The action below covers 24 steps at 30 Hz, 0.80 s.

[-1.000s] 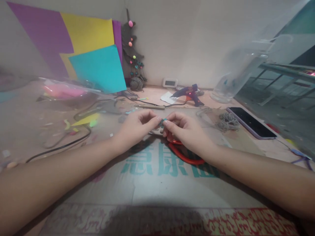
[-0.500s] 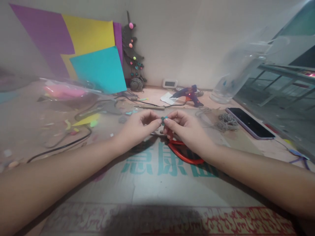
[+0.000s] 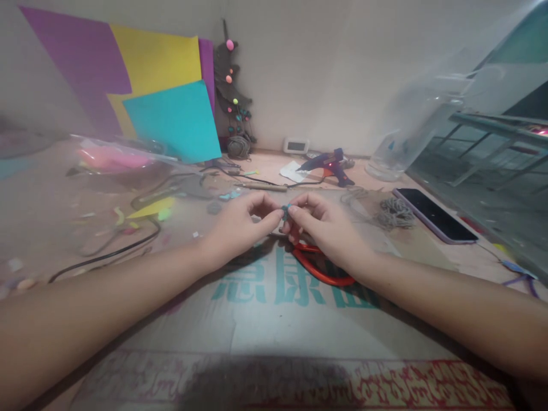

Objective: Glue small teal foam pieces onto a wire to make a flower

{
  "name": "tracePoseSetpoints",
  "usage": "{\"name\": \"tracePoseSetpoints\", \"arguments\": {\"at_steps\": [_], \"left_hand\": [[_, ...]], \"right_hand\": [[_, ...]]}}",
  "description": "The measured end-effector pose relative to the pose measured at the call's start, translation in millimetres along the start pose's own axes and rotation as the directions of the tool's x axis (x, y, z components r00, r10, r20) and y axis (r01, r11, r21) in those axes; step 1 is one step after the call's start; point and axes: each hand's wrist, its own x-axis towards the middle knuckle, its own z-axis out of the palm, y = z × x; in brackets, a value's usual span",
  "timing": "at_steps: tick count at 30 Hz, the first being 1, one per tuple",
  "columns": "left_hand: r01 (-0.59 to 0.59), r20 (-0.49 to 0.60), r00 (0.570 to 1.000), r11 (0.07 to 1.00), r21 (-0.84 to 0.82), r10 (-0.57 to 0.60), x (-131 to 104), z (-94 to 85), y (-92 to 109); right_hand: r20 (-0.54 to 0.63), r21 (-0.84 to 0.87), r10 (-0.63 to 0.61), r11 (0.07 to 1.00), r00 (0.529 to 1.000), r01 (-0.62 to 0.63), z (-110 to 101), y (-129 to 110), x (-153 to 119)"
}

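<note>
Between the fingertips of both hands is a small teal piece [image 3: 285, 212], too small to make out its exact kind. My left hand [image 3: 252, 217] pinches it from the left with thumb and forefinger. From the right, my right hand [image 3: 319, 222] pinches the same piece, its other fingers curled below. Red-handled scissors [image 3: 325, 274] lie under my right hand, their blades mostly hidden. Both hands hover over a printed cardboard sheet [image 3: 257, 328]. Small light-blue scraps [image 3: 230, 195] lie just beyond my left hand.
A glue gun [image 3: 323, 162] with a lit red light stands at the back. To the right are grey yarn [image 3: 396, 213], a phone [image 3: 434, 214] and a clear plastic jug [image 3: 394, 148]. Coloured sheets [image 3: 175, 123] lean on the wall. A black cord [image 3: 107, 255] runs along the left.
The teal piece has turned slightly between my fingertips and looks narrower. Both hands stay in nearly the same place.
</note>
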Motion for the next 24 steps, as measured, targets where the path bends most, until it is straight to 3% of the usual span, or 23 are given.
{"name": "tracePoseSetpoints", "arguments": {"at_steps": [9, 13, 24], "left_hand": [[-0.058, 0.041, 0.998, 0.998, 0.026, 0.057, 0.3, -0.9, -0.8], [-0.041, 0.034, 0.999, 0.999, -0.031, 0.042, 0.9, -1.8, -1.8], [-0.026, 0.016, 1.0, 1.0, 0.009, 0.026, 0.7, -2.1, 2.6]], "right_hand": [[0.001, -0.115, -0.037, 0.993, 0.999, 0.037, 0.6, 1.0, 0.6], [-0.013, -0.138, -0.038, 0.99, 0.999, 0.036, 0.6, -0.6, 0.6], [0.02, -0.157, -0.037, 0.987, 0.999, 0.04, 1.3, 1.5, 0.1]]}}
